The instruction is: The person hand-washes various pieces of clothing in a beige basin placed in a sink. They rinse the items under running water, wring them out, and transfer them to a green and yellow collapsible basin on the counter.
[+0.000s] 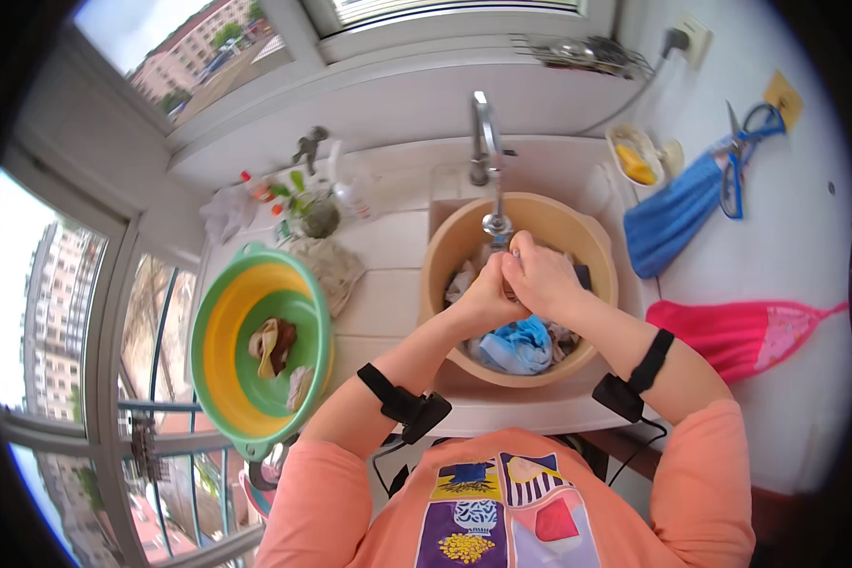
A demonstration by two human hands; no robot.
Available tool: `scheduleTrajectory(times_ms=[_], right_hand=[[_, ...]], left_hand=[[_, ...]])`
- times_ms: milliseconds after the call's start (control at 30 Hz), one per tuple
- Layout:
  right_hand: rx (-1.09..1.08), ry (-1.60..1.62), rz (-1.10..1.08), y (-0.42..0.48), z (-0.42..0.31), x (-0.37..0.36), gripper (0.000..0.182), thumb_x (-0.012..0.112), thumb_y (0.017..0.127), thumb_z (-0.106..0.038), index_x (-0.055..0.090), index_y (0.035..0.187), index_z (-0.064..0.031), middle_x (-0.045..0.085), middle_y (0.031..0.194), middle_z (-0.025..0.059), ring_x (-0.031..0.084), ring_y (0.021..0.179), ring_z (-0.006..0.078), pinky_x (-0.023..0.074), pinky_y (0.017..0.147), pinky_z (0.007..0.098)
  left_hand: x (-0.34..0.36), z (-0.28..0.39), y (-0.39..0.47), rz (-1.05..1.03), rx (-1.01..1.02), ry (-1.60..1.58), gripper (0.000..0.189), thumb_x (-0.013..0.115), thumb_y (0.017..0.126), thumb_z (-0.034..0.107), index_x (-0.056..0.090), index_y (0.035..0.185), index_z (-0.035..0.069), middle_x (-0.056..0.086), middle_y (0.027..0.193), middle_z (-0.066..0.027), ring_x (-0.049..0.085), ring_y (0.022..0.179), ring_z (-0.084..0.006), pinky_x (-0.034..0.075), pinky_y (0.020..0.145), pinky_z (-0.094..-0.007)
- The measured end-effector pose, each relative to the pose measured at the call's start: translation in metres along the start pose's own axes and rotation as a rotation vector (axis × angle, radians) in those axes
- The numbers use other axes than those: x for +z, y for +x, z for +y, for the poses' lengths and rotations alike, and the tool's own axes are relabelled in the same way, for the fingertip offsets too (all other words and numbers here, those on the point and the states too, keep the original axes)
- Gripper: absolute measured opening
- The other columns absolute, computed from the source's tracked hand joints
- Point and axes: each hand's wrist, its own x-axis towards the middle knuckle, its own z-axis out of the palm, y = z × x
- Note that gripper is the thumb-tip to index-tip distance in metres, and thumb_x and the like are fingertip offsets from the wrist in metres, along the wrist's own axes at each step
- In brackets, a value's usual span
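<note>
My left hand (488, 292) and my right hand (545, 277) are pressed together under the chrome faucet (493, 135), fingers closed. Between them they squeeze a small piece of cloth, mostly hidden by the fingers. Both hands are over a tan plastic basin (605, 284) that sits in the sink. Inside the basin, a bright blue cloth (518, 346) lies bunched up at the near side. Pale cloth (461, 281) shows at the left, and patterned cloth (562, 341) is beside the blue one.
On the left stands a green and yellow basin (216, 341) with several small cloth items (273, 344) inside. A grey rag (330, 270), potted plant (319, 213) and spray bottle (349, 188) are behind it. Blue-handled scissors (735, 153), a blue towel (671, 216) and a pink towel (713, 337) hang at right.
</note>
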Motion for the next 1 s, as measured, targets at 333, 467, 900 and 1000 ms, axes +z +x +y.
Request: scheduleTrajectory(times_ms=[333,467,900,1000], right_hand=[[-0.761,0.556,-0.269,0.037,-0.219,0.084,0.04,0.062,0.078,-0.004,0.046,0.115,-0.0049,0.048,0.113,0.0177,0.052,0.103,0.0306,0.0433,0.088,0.0373],[-0.913,0.54,-0.434,0.032,-0.252,0.157,0.038,0.062,0.078,-0.007,0.049,0.113,-0.0058,0.045,0.118,0.0188,0.052,0.102,0.0353,0.0437,0.088,0.0403],[-1.11,0.075,-0.203,0.029,-0.124,0.007,0.019,0.058,0.076,0.001,0.062,0.095,-0.0016,0.062,0.086,0.0134,0.059,0.085,0.03,0.0473,0.074,0.0376],[-0.834,-0.009,0.007,0.021,-0.059,-0.041,0.012,0.056,0.078,-0.003,0.061,0.088,-0.0037,0.063,0.08,0.0119,0.06,0.079,0.0294,0.048,0.07,0.0385]], left_hand=[[-0.166,0.061,-0.211,0.875,0.216,0.438,0.042,0.064,0.074,0.003,0.052,0.114,0.002,0.058,0.104,-0.0113,0.06,0.094,-0.0205,0.05,0.08,-0.0304],[-0.173,0.048,-0.279,1.034,-0.064,0.727,0.038,0.07,0.073,0.009,0.056,0.107,0.002,0.057,0.104,-0.0122,0.06,0.098,-0.023,0.05,0.079,-0.0317],[-0.107,0.079,-0.18,0.61,0.076,0.819,0.032,0.062,0.083,0.014,0.058,0.113,0.003,0.058,0.113,-0.0179,0.057,0.102,-0.0323,0.046,0.083,-0.0366],[-0.073,0.067,-0.111,0.336,0.114,0.707,0.026,0.057,0.085,0.012,0.06,0.11,0.005,0.063,0.097,-0.0167,0.061,0.087,-0.0286,0.048,0.074,-0.0361]])
